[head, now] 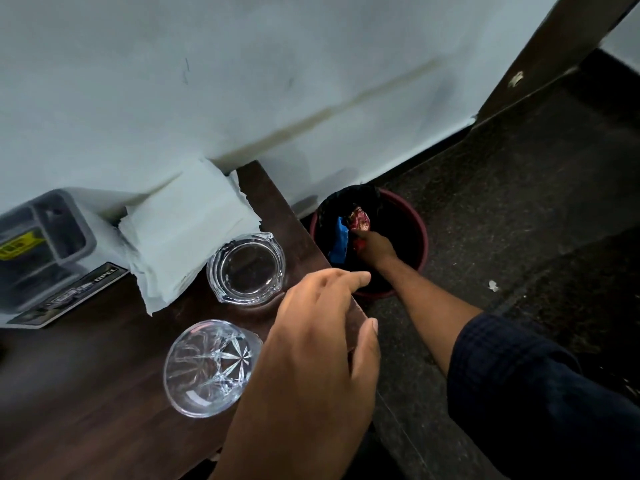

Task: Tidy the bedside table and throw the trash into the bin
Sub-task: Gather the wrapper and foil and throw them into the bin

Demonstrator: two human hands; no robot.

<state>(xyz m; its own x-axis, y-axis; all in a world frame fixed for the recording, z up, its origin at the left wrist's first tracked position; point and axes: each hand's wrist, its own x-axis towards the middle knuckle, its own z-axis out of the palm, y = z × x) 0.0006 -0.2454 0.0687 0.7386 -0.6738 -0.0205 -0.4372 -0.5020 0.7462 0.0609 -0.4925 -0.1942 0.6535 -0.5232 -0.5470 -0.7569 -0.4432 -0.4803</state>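
My right hand (375,247) reaches down into the dark red bin (420,237), which stands on the floor right of the table and has a black liner. Its fingers pinch a crumpled red and gold wrapper (360,219). A blue wrapper (341,239) lies in the bin just left of it. My left hand (318,344) hovers over the right edge of the dark wooden bedside table (86,393), fingers apart and holding nothing. Left of that hand stand a cut-glass tumbler (211,368) and a clear glass ashtray (246,268).
A loose stack of white paper napkins (187,230) lies at the back of the table against the white wall. A grey tray (41,244) and a printed card (69,296) sit at the far left. Dark speckled floor surrounds the bin.
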